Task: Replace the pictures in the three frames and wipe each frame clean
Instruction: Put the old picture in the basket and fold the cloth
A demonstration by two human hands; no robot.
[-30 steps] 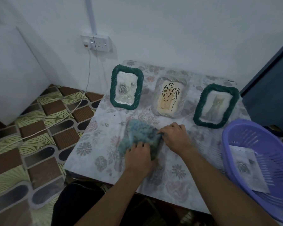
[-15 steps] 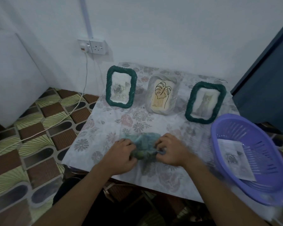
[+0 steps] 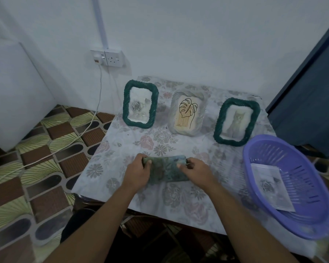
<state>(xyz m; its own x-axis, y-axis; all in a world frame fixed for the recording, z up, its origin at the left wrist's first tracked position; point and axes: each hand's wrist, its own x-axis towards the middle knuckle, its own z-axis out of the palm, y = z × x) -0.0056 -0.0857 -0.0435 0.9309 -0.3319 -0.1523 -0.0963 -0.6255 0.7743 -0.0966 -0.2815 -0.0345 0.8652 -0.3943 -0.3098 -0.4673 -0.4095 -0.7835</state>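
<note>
Holding a folded teal-mottled cloth by its two short ends, the person keeps it low on the flower-patterned desk, where it lies as a flat oblong. The left hand has its grip closed round the cloth's left end, thumb on top and fingers curled behind. The right hand has its grip closed on the cloth's right end, thumb and fingers pinching the upper corner.

Beyond the cloth, toward the wall, three frames stand upright in a row. The green rope-edged frame beyond and left of the cloth shows a picture of roses. The pale frame straight beyond the cloth shows a line-drawn leaf. The second green frame, beyond and right of the cloth, shows a cat.

Right of the cloth and well apart from it, a purple slotted basket sits at the desk's edge with a printed sheet lying inside.

Far beyond and left of the cloth, a wall socket carries a white cable that trails down onto the patterned floor.
</note>
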